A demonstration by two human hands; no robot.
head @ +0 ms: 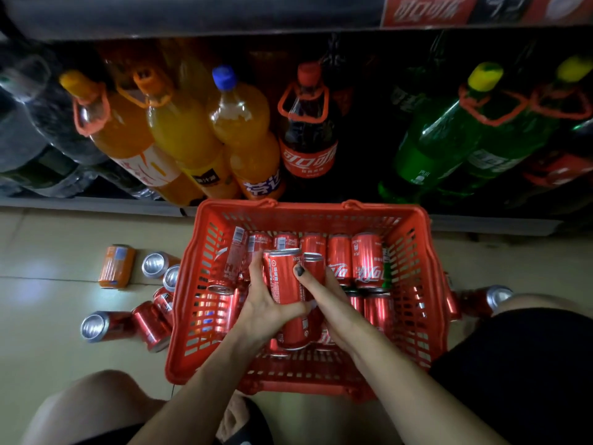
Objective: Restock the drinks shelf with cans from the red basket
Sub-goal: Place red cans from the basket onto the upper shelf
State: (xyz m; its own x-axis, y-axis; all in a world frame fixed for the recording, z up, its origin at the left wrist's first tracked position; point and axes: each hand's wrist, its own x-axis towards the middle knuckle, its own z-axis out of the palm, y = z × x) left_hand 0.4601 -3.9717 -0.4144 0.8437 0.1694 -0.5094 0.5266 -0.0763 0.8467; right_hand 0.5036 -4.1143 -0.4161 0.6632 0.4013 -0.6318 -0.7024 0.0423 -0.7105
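Observation:
A red basket (430, 284) stands on the floor in front of the drinks shelf (96, 202), with several red cola cans (365, 261) lying inside. Both my hands are over the basket's middle. My left hand (266, 303) wraps a slim red can (285, 277) from the left. My right hand (324, 293) presses against the same cluster from the right, thumb on the front can, fingers around a second can (316, 266) behind it. More cans lie under my hands, partly hidden.
Loose cans lie on the tiled floor left of the basket: an orange can (116, 266) and several red ones (150, 326). Another red can (481, 300) lies at the right. Large bottles of orange soda (179, 133), cola (308, 136) and green soda (449, 146) fill the bottom shelf. My knees flank the basket.

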